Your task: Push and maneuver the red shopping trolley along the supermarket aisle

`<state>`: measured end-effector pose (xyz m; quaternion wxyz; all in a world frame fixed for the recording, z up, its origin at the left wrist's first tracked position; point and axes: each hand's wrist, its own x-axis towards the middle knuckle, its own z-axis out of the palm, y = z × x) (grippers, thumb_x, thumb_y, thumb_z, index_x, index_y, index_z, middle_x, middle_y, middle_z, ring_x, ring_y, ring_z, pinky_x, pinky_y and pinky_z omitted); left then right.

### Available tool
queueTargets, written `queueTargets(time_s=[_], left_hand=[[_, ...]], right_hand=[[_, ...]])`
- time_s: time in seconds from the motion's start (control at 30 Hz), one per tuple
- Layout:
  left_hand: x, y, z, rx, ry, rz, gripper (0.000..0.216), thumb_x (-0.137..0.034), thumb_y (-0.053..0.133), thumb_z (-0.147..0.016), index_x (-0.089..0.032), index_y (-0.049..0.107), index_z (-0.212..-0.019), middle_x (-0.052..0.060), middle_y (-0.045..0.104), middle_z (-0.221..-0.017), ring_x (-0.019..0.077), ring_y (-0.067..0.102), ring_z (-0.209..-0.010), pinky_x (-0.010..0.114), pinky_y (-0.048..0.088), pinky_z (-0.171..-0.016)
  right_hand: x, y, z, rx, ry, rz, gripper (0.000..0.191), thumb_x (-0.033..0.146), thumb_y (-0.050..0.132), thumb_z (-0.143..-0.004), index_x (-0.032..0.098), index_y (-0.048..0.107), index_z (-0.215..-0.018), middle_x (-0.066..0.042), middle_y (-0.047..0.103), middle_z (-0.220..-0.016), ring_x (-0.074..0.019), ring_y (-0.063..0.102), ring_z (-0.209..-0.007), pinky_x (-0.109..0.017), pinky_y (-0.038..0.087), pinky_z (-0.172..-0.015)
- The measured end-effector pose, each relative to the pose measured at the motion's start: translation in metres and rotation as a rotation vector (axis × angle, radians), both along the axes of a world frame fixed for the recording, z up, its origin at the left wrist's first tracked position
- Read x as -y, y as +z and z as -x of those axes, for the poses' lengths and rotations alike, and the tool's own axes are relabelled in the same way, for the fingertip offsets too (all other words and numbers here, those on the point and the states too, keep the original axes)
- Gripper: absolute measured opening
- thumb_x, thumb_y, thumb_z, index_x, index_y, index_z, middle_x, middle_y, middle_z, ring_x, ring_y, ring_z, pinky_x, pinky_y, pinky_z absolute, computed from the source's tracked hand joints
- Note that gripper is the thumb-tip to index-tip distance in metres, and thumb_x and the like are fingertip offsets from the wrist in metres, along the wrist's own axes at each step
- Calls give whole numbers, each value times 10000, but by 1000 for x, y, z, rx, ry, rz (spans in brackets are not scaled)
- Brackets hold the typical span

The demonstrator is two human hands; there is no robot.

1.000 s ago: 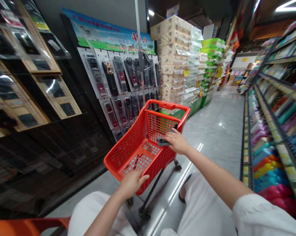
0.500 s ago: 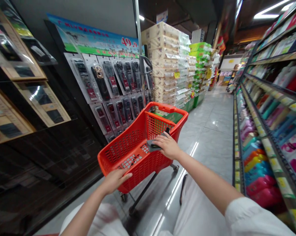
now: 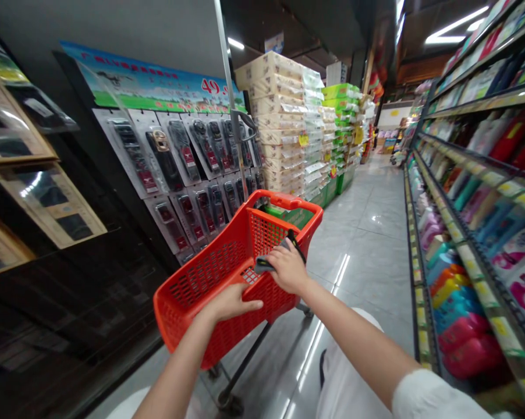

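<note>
A red plastic shopping cart point(image 3: 236, 326) with lattice walls stands in front of me, tilted in view. My right hand point(image 3: 288, 267) is closed over a folded grey cloth point(image 3: 265, 265) at the cart's near rim, towards the handle end. A black part sticks up behind the fingers; I cannot make out whether it belongs to the cloth. Farther along the same rim, my left hand point(image 3: 230, 302) has its fingers hooked over the edge into the basket and its thumb outside. Those fingertips are partly hidden. The cart's red handle point(image 3: 284, 201) is at the far end.
Packaged belts point(image 3: 164, 157) hang on a display at the left, beside boxed goods point(image 3: 48, 201). Stacked cartons point(image 3: 275, 122) stand beyond the cart. Shelves of bottles point(image 3: 458, 291) line the right. A grey tiled aisle floor point(image 3: 367, 233) runs between.
My left hand has moved along the rim towards the handle end, nearer my right hand. My right hand still holds the cloth, with more of the black part showing. The view has shifted slightly.
</note>
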<state>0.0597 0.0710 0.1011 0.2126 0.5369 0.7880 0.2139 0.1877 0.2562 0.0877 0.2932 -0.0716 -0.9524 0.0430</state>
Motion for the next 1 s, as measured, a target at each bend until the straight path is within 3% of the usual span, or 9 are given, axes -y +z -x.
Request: queueTargets(time_s=[0.1, 0.2, 0.37, 0.47, 0.57, 0.67, 0.8, 0.87, 1.0], left_hand=[[-48, -5, -8, -87, 39, -38, 462, -563, 621, -752, -156, 650, -971, 79, 688, -866, 263, 631, -922, 299, 462, -749], [-67, -19, -7, -63, 103, -22, 331, -496, 515, -836, -179, 565, -756, 42, 588, -710, 215, 583, -767, 279, 402, -655], [-59, -30, -3, 33, 79, -4, 402, -545, 429, -850, -214, 376, -628, -26, 365, -613, 131, 365, -585, 272, 248, -564], [-50, -24, -5, 43, 15, 4, 397, -547, 404, -850, -217, 360, -635, -30, 344, -635, 125, 331, -585, 274, 231, -569], [-42, -19, -6, 48, -7, 33, 396, -553, 397, -853, -215, 374, -647, -29, 362, -639, 125, 337, -583, 274, 229, -570], [-34, -19, 0, 59, -5, 70, 447, -610, 367, -859, -214, 388, -654, -30, 359, -630, 127, 336, -576, 274, 216, -559], [-27, -24, 11, 58, 12, 66, 519, -683, 315, -860, -213, 381, -650, -32, 331, -628, 127, 326, -584, 273, 223, -558], [-25, -26, 16, 36, 32, 51, 538, -701, 314, -857, -212, 370, -639, -30, 326, -631, 126, 321, -589, 272, 224, -558], [-26, -25, 20, 7, 54, 34, 552, -712, 310, -856, -211, 363, -630, -27, 334, -624, 123, 319, -587, 272, 221, -557]], right_hand=[[-1, -1, -1, 11, 18, 2, 327, 245, 542, -865, 243, 652, -1173, -63, 708, -1172, -249, 546, -1237, -519, 100, -1222], [-33, 7, -10, -12, -54, 2, 386, 186, 529, -843, 254, 639, -1207, -60, 675, -1261, -252, 491, -1316, -545, 67, -1218], [-98, 29, -25, -101, -354, 33, 476, 153, 507, -826, 242, 601, -1285, -69, 572, -1413, -283, 361, -1420, -624, 67, -1189], [-123, 50, -21, -105, -579, 84, 510, 141, 488, -839, 211, 560, -1339, -105, 488, -1487, -338, 321, -1434, -652, 208, -1136], [-138, 75, -4, -18, -687, 89, 435, 147, 466, -876, 142, 588, -1293, -193, 585, -1364, -354, 509, -1285, -546, 393, -1041], [-153, 95, 15, 129, -559, 74, 342, 186, 522, -876, 135, 654, -1188, -191, 700, -1151, -308, 648, -1085, -415, 472, -955], [-181, 97, 25, 167, -163, 170, 369, 152, 631, -778, 243, 705, -1127, -46, 730, -1144, -242, 649, -1091, -330, 460, -989], [-194, 87, 17, 45, -47, 404, 336, 166, 649, -745, 224, 723, -1068, -13, 753, -1038, -226, 672, -1010, -345, 482, -970], [-205, 59, -17, -316, 0, 1037, 246, 257, 666, -749, 145, 694, -967, -30, 746, -846, -205, 692, -765, -386, 560, -820]])
